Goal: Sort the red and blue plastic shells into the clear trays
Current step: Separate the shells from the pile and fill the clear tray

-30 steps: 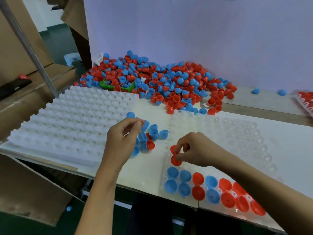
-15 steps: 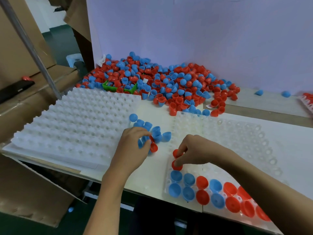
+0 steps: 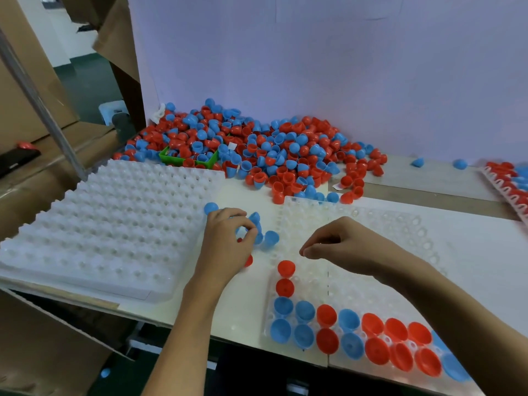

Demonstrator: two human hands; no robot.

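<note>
Trays [image 3: 108, 241] of white dimpled plastic sit stacked at the left, bare of shells. Just beside them the left hand [image 3: 225, 247] works a small loose cluster of blue shells [image 3: 270, 238] on the tabletop [image 3: 243, 307]; its grip is curled with thumb and forefinger closed together among them, though whether a shell is pinched there I cannot tell. A red shell [image 3: 248, 260] peeks out under that palm. Right of it, the right hand [image 3: 340, 244] hovers over the clear tray [image 3: 400, 224], fingers curled, nothing visibly held. Below it two red shells [image 3: 286, 267] sit in the tray's left column, above filled rows of blue and red. The big mixed pile [image 3: 257, 150] waits behind. Risks: the left hand could scatter the cluster, or a shell set crooked could pop from its dimple.
</note>
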